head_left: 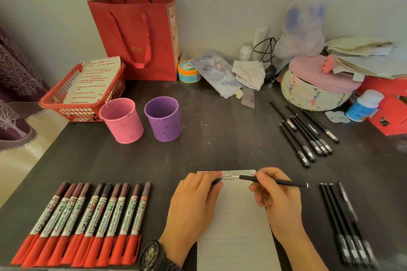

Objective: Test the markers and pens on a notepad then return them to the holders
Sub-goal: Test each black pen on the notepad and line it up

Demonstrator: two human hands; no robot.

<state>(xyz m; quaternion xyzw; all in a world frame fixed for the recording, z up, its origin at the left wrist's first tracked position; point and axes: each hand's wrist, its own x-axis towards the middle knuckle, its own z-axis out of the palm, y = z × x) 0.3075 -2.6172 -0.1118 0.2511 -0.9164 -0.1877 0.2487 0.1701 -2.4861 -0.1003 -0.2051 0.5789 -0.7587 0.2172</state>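
A white lined notepad [240, 226] lies at the front middle of the dark table. My right hand [277, 196] grips a black pen [282, 181], its tip on the pad's top strip of small marks. My left hand [193, 200] rests on the pad's left edge and holds a black pen cap [217, 181] under its fingers. Several red-capped markers [83, 222] lie in a row at the front left. Black pens lie in a group at the right [306, 134] and another at the front right [345, 222]. A pink holder [122, 120] and a purple holder [163, 117] stand behind, nothing showing above their rims.
A red basket [81, 90] with marked sheets sits at the back left, next to a red paper bag [136, 35]. Along the back stand a small tub, papers, bottles, a woven basket [312, 92] with a pink lid and a paper stack. The table's left edge [33, 174] runs diagonally.
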